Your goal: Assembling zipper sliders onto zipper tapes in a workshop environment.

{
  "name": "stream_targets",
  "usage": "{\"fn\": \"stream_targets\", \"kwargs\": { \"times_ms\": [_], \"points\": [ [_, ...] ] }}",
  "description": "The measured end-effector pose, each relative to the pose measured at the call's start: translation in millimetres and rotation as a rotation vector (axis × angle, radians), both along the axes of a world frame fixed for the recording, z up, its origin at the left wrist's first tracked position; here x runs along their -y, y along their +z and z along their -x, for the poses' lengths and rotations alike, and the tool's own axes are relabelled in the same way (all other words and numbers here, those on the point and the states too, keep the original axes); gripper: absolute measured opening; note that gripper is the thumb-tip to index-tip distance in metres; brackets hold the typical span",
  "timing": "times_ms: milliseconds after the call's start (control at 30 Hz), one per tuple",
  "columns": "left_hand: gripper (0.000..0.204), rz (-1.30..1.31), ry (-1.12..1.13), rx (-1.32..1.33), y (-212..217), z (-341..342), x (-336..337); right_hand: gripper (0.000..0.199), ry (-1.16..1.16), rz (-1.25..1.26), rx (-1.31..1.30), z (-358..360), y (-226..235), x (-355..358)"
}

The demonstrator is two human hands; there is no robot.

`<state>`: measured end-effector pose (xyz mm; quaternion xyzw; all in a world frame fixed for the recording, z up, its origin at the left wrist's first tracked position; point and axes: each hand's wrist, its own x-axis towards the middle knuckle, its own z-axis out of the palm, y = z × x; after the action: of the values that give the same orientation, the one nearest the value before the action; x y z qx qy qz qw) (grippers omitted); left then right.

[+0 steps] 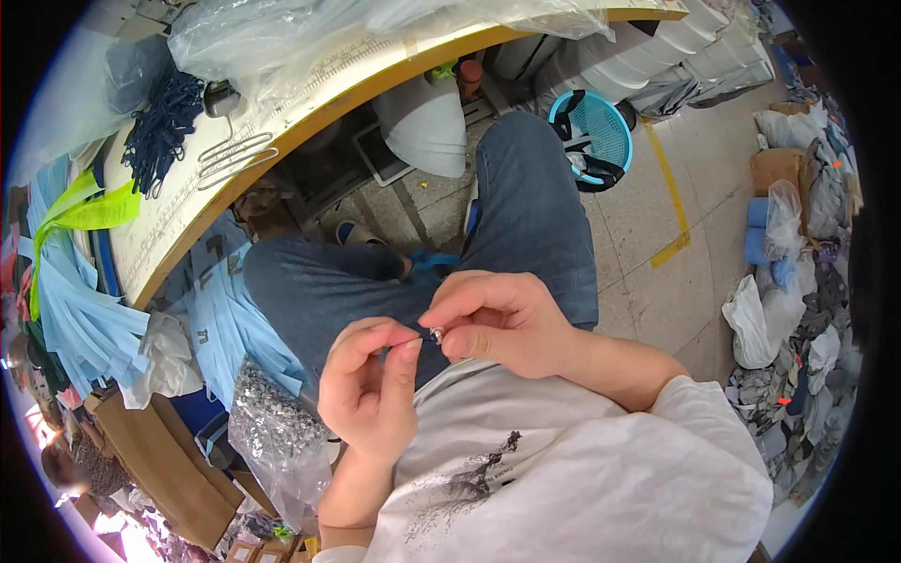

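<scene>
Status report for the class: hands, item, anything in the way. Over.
Left hand pinched, contents unclear. Right hand pinching small shiny metal piece. Clear bag off to the left, not between hands.

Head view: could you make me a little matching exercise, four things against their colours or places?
1. Small shiny piece
2. Basket
3. Bundle of cords
4. Floor tape

A. Yellow
B. Dark blue, on the table
C. At the fingertips of the right hand
D. Light blue, mesh-sided

Pairs: 1-C, 2-D, 3-B, 4-A
</scene>
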<state>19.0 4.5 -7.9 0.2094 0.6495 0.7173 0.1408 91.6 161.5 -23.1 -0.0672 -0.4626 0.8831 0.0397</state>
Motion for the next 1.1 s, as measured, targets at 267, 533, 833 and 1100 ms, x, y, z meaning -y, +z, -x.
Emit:
{"fn": "stream_targets", "kwargs": {
  "times_ms": [267, 533, 833, 1100],
  "points": [
    [0.026, 0.143, 0.005, -0.171, 3, -3, -1, 0.026, -0.188, -0.652, -0.136, 2, 2, -3],
    [0.024, 0.267, -0.098, -0.362, 2, 3, 4, 0.026, -0.224, -0.684, -0.130, 3, 3, -4],
    [0.024, 0.281, -0.104, -0.407, 3, 4, 2, 0.026, -0.211, -0.781, -0.170, 6, 4, -5],
    [0.030, 0.083, 0.039, -0.013, 2, 1, -1, 0.017, -0.096, -0.187, -0.003, 3, -3, 0]
  ]
}}
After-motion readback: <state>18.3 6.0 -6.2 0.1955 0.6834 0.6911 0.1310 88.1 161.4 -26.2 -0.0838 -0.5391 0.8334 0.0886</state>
